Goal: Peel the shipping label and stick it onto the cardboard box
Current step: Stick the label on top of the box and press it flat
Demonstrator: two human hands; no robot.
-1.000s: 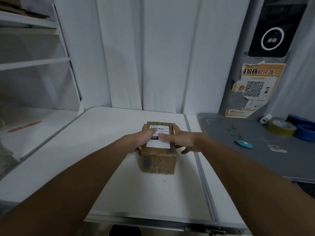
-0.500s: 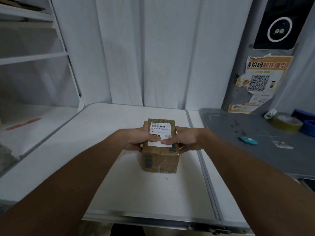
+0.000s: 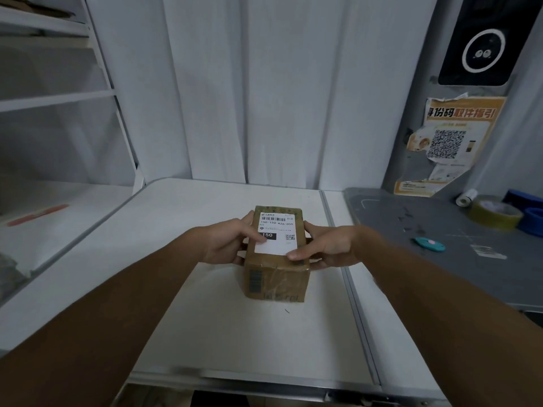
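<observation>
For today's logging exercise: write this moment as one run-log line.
stage: pressing label down | shipping label: on top of cardboard box | left hand: thumb on label | right hand: thumb at label corner | box: on white table

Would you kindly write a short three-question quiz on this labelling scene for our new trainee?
1. True or false: the shipping label lies on top of the cardboard box.
2. Which thumb rests at the label's near right corner? A) left hand B) right hand
3. Fill in: the large number in the label's black block reads ___.

Key: 1 true; 2 B; 3 150.
</observation>
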